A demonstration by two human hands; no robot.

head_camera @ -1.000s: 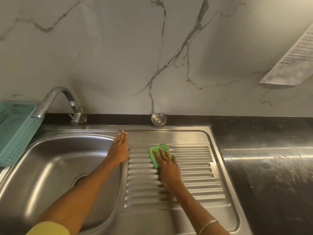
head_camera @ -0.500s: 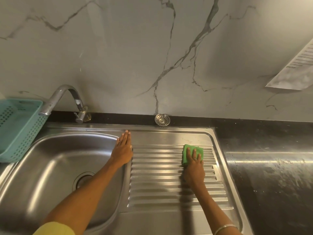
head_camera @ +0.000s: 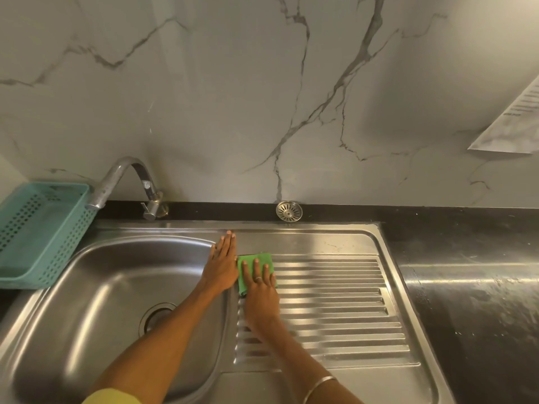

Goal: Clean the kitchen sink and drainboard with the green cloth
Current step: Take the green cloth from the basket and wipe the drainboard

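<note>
The green cloth (head_camera: 264, 259) lies flat at the far left end of the ribbed steel drainboard (head_camera: 335, 304). My right hand (head_camera: 260, 290) presses down on it with straight, spread fingers. My left hand (head_camera: 222, 265) rests flat on the rim between the drainboard and the sink bowl (head_camera: 110, 301), right beside the cloth. The bowl's drain hole (head_camera: 154, 316) shows left of my left forearm.
A curved steel tap (head_camera: 128, 182) stands behind the bowl. A teal plastic basket (head_camera: 38, 228) sits at the left edge. A loose sink strainer (head_camera: 288, 210) leans against the marble wall. Dark counter (head_camera: 472, 287) extends right; a paper sheet (head_camera: 513, 121) hangs upper right.
My right hand slid the cloth to the right end of the drainboard's top ribs, then back left until it lies against my left hand. The left hand has stayed on the rim.
</note>
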